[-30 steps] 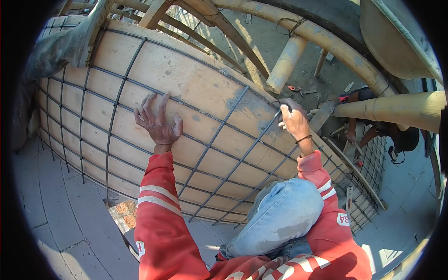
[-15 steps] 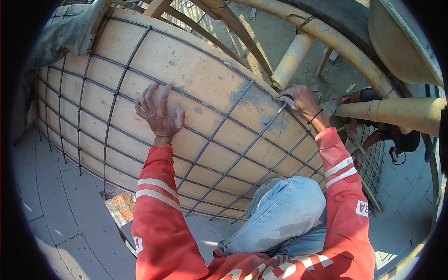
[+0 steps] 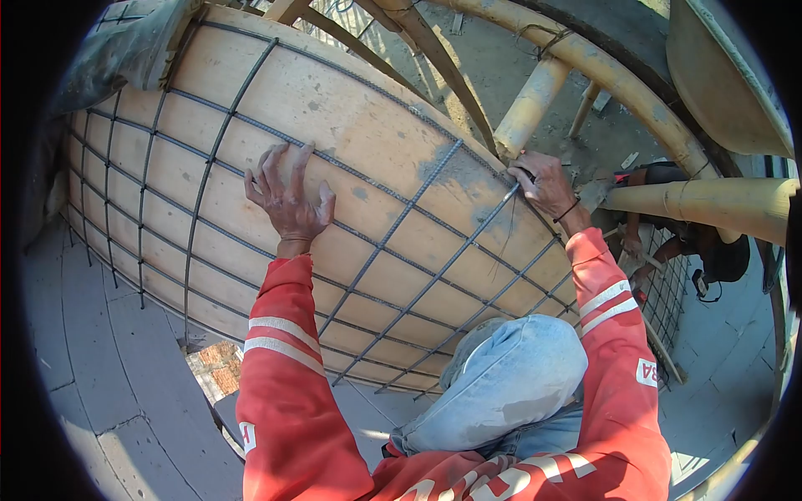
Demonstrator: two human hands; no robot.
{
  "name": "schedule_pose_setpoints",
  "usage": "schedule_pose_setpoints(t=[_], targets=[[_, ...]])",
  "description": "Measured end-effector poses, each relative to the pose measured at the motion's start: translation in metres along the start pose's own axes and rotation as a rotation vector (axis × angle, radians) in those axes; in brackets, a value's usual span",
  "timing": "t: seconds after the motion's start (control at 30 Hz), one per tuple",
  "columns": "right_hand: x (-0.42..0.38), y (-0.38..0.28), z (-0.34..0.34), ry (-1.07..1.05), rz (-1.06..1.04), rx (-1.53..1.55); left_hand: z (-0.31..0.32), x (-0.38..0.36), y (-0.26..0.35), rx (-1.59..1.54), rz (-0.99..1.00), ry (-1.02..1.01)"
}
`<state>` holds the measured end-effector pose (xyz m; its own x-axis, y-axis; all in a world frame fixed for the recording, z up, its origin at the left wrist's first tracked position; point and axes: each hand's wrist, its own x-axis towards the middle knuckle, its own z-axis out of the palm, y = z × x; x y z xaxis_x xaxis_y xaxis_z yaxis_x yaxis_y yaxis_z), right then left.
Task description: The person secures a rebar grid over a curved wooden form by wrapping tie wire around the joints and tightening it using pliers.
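A grid of steel rebar (image 3: 381, 245) lies over a pale plywood panel (image 3: 334, 125). My left hand (image 3: 288, 196) rests on the grid with its fingers spread across a long bar, gripping nothing. At the panel's upper right edge, my right hand (image 3: 545, 190) has its fingers curled at the end of a cross bar (image 3: 493, 215), where it meets the edge bar. Its fingertips are partly hidden. Thin dark wires (image 3: 511, 221) hang just below that hand.
Bamboo poles (image 3: 535, 100) stand close beyond my right hand. A grey cloth (image 3: 125, 63) drapes over the upper left end. Another person (image 3: 702, 238) works by more mesh at right. Grey boards (image 3: 109, 367) form the floor, with bricks (image 3: 215, 367) showing in a gap.
The view has shifted slightly, so the panel and poles appear a little to the right. Both hands stay at nearly the same places on the grid.
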<state>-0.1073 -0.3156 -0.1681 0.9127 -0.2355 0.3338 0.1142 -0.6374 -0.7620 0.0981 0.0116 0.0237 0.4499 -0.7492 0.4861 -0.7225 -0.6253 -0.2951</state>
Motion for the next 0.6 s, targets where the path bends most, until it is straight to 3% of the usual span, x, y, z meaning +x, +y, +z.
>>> schedule_pose_setpoints(t=[0.27,0.37,0.43,0.5,0.57,0.6], targets=[[-0.004,-0.017,0.001,0.035,0.108,0.058,-0.002,0.001,0.003,-0.002,0.003,-0.016],[-0.008,-0.026,0.000,-0.056,0.252,0.096,-0.002,0.000,0.001,0.042,-0.001,-0.062],[-0.009,-0.037,-0.003,0.094,0.375,0.384,0.000,0.000,0.000,0.057,0.001,-0.069],[-0.009,-0.046,-0.004,0.135,0.411,0.413,0.001,-0.002,-0.002,0.045,-0.009,-0.070],[-0.006,-0.045,-0.002,0.256,0.164,0.164,0.003,0.000,0.000,0.025,-0.004,-0.060],[-0.007,-0.042,-0.003,0.259,0.164,0.162,0.001,0.001,0.001,0.028,0.002,-0.053]])
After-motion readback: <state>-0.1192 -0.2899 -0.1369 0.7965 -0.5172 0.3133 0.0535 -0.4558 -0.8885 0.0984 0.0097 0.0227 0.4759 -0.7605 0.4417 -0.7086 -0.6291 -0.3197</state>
